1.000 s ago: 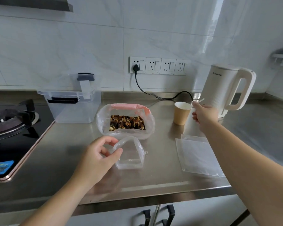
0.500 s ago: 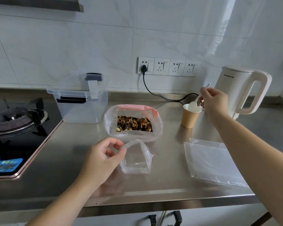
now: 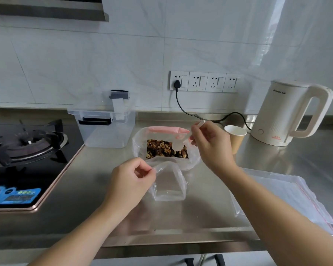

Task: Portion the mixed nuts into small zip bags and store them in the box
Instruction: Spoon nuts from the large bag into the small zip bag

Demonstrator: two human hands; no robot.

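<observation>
- The left hand [image 3: 130,181] pinched the rim of a small clear zip bag [image 3: 168,184] between thumb and fingers, holding its mouth open on the steel counter [image 3: 96,189].
- The right hand [image 3: 212,144] gripped a white plastic spoon [image 3: 180,144] by its handle, fingers curled round it, the bowl over the mixed nuts [image 3: 161,148].
- The nuts lay in a large open bag [image 3: 140,139], just behind the small one.
- The clear storage box [image 3: 104,125] stood behind, near the gas hob [image 3: 25,143].
- Spare zip bags [image 3: 288,194] lay to the right; a paper cup [image 3: 235,139] and kettle [image 3: 288,114] stood beyond.
</observation>
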